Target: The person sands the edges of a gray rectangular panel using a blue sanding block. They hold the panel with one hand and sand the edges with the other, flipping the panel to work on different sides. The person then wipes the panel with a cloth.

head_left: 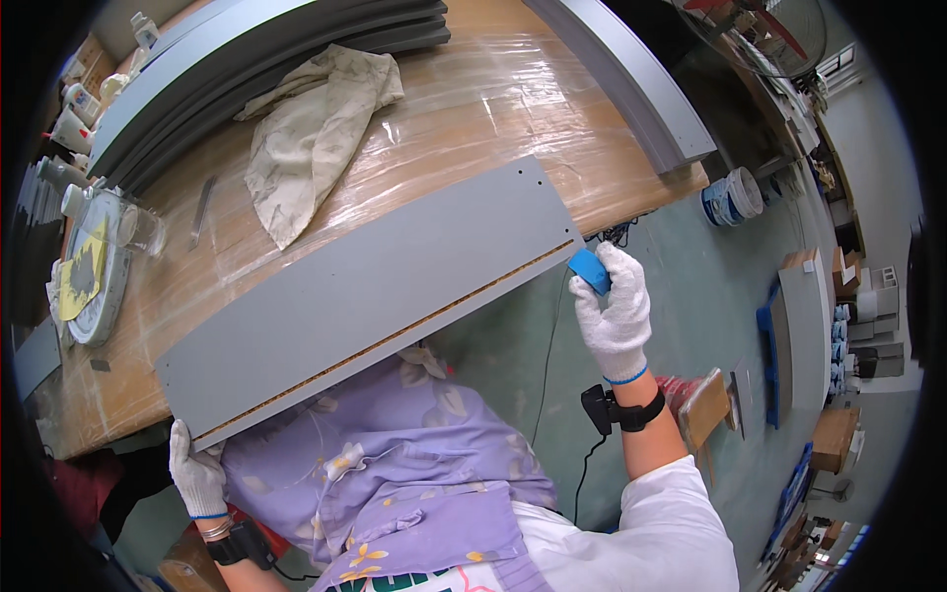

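Observation:
A long grey board point(375, 286) lies slanted over the table's near edge, with a brown groove running along its near side and small holes at its ends. My left hand point(197, 472), in a white knitted glove, grips the board's near left corner; some of its fingers are hidden. Just off the board's right end, my right hand point(618, 308), gloved the same way, pinches a small blue block point(590, 270) between thumb and fingers. The block is close to the board's end edge; whether they touch, I cannot tell.
A crumpled cream cloth point(321, 128) rests on the film-covered table point(493, 109). Stacked grey boards point(266, 74) fill the back left, and another grey panel point(641, 89) the far right. A tub lid with yellow sandpaper point(84, 276) and bottles stand left; a bucket point(732, 197) is right.

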A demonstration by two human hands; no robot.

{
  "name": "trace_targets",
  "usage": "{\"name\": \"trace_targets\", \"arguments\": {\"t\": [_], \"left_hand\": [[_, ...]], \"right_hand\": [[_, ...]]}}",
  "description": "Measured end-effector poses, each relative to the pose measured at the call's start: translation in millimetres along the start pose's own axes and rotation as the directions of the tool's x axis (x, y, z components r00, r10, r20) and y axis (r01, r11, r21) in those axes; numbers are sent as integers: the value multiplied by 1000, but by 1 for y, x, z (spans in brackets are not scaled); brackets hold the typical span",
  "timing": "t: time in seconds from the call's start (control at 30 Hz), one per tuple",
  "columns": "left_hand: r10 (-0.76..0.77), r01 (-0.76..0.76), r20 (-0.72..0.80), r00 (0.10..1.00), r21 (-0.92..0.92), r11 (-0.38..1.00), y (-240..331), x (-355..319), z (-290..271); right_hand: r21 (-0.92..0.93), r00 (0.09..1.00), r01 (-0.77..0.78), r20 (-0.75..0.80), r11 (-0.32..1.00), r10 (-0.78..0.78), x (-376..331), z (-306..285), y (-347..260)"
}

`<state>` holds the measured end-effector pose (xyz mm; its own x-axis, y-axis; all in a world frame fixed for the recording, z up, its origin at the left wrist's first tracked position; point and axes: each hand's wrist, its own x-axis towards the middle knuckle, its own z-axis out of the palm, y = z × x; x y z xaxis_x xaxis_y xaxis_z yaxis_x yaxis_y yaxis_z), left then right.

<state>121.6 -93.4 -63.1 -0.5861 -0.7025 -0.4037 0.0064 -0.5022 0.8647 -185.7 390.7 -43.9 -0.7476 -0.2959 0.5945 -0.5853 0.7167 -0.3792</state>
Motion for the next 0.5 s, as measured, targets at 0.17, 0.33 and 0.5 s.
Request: {"name": "trace_targets", "arguments": {"t": [0.17,0.33,0.5], "left_hand": [[0,0,10,1000,1,1000,0,0,4],[-15,11,-91,996,-44,999,-2,-1,10],[-55,53,-25,998,-77,996,-6,2,13]], "right_hand": [[-108,994,-112,-28,988,110,7,-4,12],[540,792,-601,304,589,529,29,-24,-19],[608,636,-765,657,215,405,50,-34,-50]]}}
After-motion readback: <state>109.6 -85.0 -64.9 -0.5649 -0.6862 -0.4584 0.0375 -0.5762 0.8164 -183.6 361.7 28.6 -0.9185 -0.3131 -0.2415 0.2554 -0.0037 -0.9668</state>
